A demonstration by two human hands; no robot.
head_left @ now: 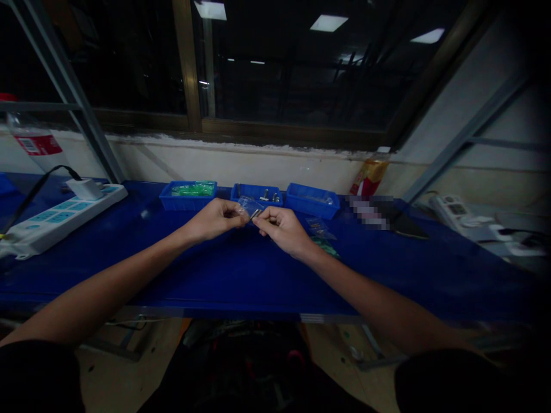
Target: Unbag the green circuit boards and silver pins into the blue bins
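Note:
Above the middle of the blue table, my two hands meet at a small clear plastic bag [249, 203]. My left hand [218, 220] is closed in a pinch on the bag's left side. Between the thumb and fingers of my right hand [283, 228] is a small shiny metal piece [255, 213], held against the bag; its exact kind is too small to tell. Just behind the hands stands a blue bin [239, 196] with several metal parts. Filled clear bags [318, 226] lie to the right of my right hand, one partly hidden by the wrist.
A blue bin [169, 201] with green packets stands left, another blue bin [306, 207] right. A white power strip [55, 221] and a bottle [37, 143] are at left. A drink bottle [370, 172], a dark flat object [408, 225] and another power strip [456, 215] are at right.

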